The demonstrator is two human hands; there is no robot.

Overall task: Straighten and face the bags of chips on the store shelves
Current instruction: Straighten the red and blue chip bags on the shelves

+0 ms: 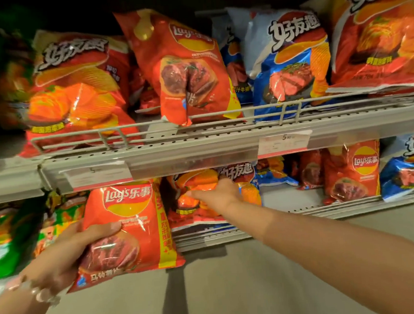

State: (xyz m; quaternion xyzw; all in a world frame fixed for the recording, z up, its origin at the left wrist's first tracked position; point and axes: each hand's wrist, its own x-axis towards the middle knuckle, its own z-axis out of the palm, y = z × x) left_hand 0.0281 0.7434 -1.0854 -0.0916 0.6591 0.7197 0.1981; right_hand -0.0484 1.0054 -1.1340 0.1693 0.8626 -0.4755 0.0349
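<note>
The top shelf (pixel 200 142) has a low wire rail (pixel 115 134) along its front edge, and the bags behind it lean on that rail. There is a bare strip of shelf between the red bags on the left and the blue bag on the right. Five bags stand in the front row up there: two orange ridged-chip bags, one at each end, a red Lay's bag (pixel 184 67) that tilts to the left with its bottom corner poking over the rail, and a blue steak bag (pixel 290 63) with another blue bag partly hidden behind it. Two price tags (pixel 284 142) hang on the shelf's front lip. The left hand (pixel 60 257) grips a second red Lay's bag (pixel 127 227) by its left side, thumb on the front and fingers curled behind, holding it up in front of the lower shelf (pixel 304 213). The right hand (pixel 218 193) reaches under the top shelf and lies on an orange bag (pixel 194 195) in the lower shelf; its fingers are hidden, so I cannot tell if they grip it. A third red Lay's bag (pixel 353 172) and a blue bag (pixel 407 168) stand farther right. Green bags (pixel 1 237) crowd the left side. A beaded bracelet (pixel 35 289) is on the left wrist.
</note>
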